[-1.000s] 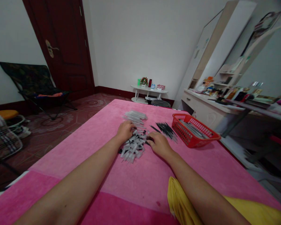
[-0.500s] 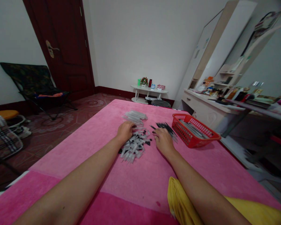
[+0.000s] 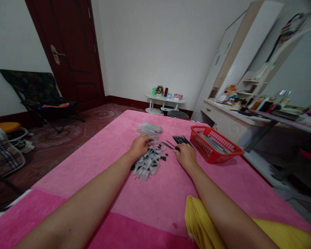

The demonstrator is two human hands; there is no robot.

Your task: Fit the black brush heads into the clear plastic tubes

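My left hand (image 3: 140, 146) rests at the left edge of a pile of small clear plastic pieces (image 3: 147, 162) with black bits among them. Its fingers are curled, and whatever they pinch is hidden. Just beyond lies a stack of long clear plastic tubes (image 3: 149, 128). My right hand (image 3: 186, 155) is closed on thin black pointed sticks (image 3: 168, 144), whose tips point left toward the pile. More black pointed sticks (image 3: 180, 139) lie in a bundle just beyond that hand, partly covered by it.
A red plastic basket (image 3: 212, 157) holding long grey sticks stands right of the bundle. The pink cloth (image 3: 93, 166) covers the table. Yellow fabric (image 3: 200, 221) lies under my right forearm. A dressing table (image 3: 228, 116) crowded with bottles stands at the right.
My right hand has drawn slightly back and to the right, and the thin black sticks now show clearly in its fingers. My left hand has barely moved.
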